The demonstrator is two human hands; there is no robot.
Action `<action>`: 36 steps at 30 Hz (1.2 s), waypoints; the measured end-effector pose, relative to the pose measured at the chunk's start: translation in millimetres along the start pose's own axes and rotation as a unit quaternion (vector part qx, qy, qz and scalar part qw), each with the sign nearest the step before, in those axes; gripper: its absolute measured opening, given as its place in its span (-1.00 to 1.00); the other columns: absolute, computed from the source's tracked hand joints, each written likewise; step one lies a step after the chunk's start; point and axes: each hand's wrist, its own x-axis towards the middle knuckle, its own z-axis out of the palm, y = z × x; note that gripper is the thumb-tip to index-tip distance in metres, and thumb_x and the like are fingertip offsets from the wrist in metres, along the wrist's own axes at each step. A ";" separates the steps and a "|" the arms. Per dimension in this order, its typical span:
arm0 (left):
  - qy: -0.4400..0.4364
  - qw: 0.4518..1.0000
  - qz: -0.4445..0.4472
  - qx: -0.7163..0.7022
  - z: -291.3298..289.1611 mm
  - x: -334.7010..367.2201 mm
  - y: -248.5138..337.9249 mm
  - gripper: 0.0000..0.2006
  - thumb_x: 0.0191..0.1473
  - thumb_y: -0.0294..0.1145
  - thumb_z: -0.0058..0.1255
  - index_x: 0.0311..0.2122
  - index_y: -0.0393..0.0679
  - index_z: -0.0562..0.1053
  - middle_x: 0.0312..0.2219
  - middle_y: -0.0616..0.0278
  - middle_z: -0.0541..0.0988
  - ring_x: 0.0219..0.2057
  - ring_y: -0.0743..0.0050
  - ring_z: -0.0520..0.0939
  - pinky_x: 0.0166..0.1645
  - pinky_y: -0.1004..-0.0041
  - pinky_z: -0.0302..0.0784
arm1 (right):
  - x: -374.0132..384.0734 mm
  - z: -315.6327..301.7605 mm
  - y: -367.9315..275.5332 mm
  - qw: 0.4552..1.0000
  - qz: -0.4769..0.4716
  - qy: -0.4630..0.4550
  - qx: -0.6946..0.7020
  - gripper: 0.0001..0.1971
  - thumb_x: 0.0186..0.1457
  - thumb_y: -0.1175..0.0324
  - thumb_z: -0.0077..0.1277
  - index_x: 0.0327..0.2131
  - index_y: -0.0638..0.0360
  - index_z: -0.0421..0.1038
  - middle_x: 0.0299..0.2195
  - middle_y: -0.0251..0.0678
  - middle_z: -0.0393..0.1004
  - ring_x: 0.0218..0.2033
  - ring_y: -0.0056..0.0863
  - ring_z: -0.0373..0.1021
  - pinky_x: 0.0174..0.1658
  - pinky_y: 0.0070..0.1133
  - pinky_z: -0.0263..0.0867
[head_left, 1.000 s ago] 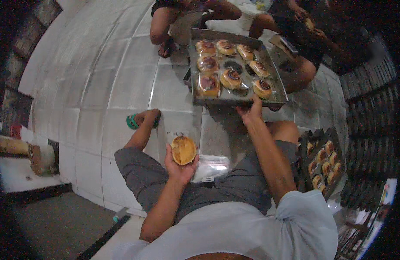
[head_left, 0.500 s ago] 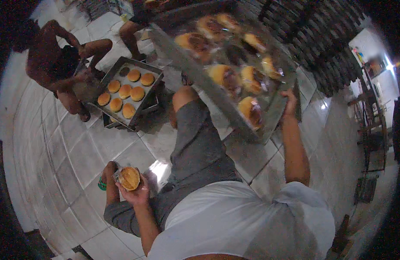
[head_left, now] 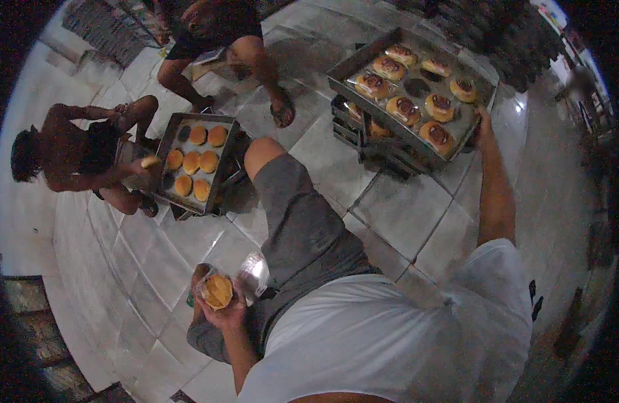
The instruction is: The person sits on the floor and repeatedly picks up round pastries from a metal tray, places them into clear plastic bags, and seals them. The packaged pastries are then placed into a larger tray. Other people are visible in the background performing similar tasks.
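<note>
**Loaded tray set on a stack, one bun in hand**

Since half a second ago the big metal tray (head_left: 417, 94) has swung from overhead to the upper right of the frame, resting on stacked trays on the tiled floor (head_left: 390, 201). The right hand (head_left: 483, 124) grips its near rim. It looks heavy and stiff with glazed buns (head_left: 403, 107); best held at opposite rims, kept level. The left hand (head_left: 219, 305), lower left, cups a soft, light wrapped bun (head_left: 217, 290), easily squashed.

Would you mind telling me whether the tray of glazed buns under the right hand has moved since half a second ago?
Yes. The tray of glazed buns, earlier lifted, now rests down on the stacked trays, right hand at its edge.
</note>
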 end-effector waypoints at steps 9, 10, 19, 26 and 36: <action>0.082 0.990 0.044 0.101 68.9 -13.7 -29.6 -0.38 0.20 0.26 0.02 0.24 0.13 0.40 0.17 0.33 0.51 0.16 0.21 0.52 0.13 0.09 0.55 | -105.3 166.0 -23.8 0.878 -0.289 0.065 -0.376 -0.70 0.22 0.20 0.16 -0.17 0.27 0.61 -0.29 -0.17 0.68 -0.27 -0.38 0.59 -0.18 -0.45 0.45; 0.086 0.987 0.055 0.122 94.9 -11.4 -43.5 -0.39 0.20 0.25 0.01 0.24 0.13 0.40 0.16 0.32 0.51 0.15 0.22 0.53 0.12 0.11 0.56 | -163.2 214.4 -16.3 0.901 -0.300 -0.030 -0.311 -0.70 0.17 0.18 0.20 -0.19 0.25 0.61 -0.28 -0.18 0.67 -0.25 -0.36 0.58 -0.16 -0.44 0.46; 0.031 0.987 0.011 0.158 161.1 -31.3 -74.8 -0.32 0.25 0.15 0.05 0.29 -0.11 0.31 0.14 0.09 0.51 0.06 0.12 0.60 0.09 0.12 0.60 | -422.1 433.4 68.6 0.650 -0.398 -0.577 -0.295 -0.70 -0.02 0.13 0.23 -0.27 0.12 0.60 -0.33 -0.23 0.56 -0.21 -0.22 0.54 -0.14 -0.34 0.48; 0.162 0.751 0.201 0.608 134.3 -68.9 -43.4 -0.64 0.29 -0.13 0.10 -0.14 -0.30 0.58 -0.30 0.09 0.69 -0.29 0.47 0.70 -0.28 0.45 0.64 | -441.4 461.1 95.1 0.628 -0.530 -0.534 -0.198 -0.77 -0.03 0.17 0.19 -0.39 0.10 0.58 -0.42 -0.24 0.56 -0.39 -0.23 0.54 -0.35 -0.31 0.48; 0.025 0.995 -0.060 -0.069 73.4 -11.5 -59.6 -0.11 0.24 0.49 -0.36 0.26 -0.22 0.29 -0.01 -0.02 0.56 -0.04 0.12 0.65 0.01 0.12 0.62 | -472.0 475.5 50.4 0.650 -0.396 -0.613 -0.213 -0.84 0.00 0.37 0.28 -0.34 0.24 0.62 -0.39 -0.13 0.63 -0.39 -0.21 0.60 -0.29 -0.40 0.49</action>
